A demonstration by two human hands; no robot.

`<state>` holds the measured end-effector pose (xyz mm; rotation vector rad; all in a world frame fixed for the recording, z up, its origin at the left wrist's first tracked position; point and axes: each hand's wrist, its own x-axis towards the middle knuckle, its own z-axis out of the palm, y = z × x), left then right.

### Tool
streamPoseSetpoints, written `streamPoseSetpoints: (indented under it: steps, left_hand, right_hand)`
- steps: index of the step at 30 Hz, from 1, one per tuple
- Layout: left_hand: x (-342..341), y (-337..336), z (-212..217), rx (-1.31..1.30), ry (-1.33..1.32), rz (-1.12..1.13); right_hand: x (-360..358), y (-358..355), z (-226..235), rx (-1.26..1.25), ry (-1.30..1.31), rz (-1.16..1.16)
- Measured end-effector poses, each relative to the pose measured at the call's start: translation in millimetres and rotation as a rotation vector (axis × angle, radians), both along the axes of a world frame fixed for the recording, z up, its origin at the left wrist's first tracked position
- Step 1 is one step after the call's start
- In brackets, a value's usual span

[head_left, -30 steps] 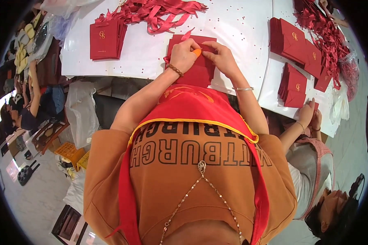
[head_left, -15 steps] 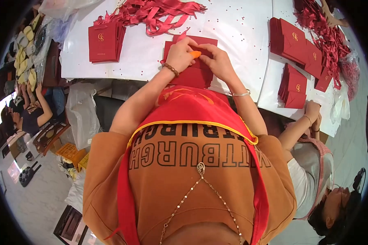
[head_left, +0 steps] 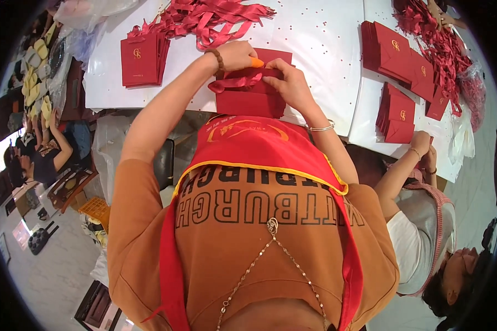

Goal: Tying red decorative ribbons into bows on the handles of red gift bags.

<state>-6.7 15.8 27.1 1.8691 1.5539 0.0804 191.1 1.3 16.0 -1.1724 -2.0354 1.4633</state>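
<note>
Both hands work a red ribbon [head_left: 234, 83] on the red bag [head_left: 251, 94] at the surface's near edge. Left hand [head_left: 234, 55] and right hand [head_left: 290, 83] fingers pinch the ribbon; best kept taut and flat.

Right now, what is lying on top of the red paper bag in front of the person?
A red ribbon crosses the red paper bag, with the left hand and right hand on it. The hands hide the ribbon's ends.
</note>
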Motion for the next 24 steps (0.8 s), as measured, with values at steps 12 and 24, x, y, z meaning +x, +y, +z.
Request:
streamPoseSetpoints:
  steps: [12,24]
  left_hand:
    - [-1.8,3.4,-23.1,-0.210,-0.381,0.093]
    - [14.4,3.8,-22.3,0.005,-0.468,0.478]
  right_hand:
    - [-1.5,2.0,0.3,0.000,-0.020,0.065]
    - [-4.5,-6.3,-17.0,0.369,0.183,-0.025]
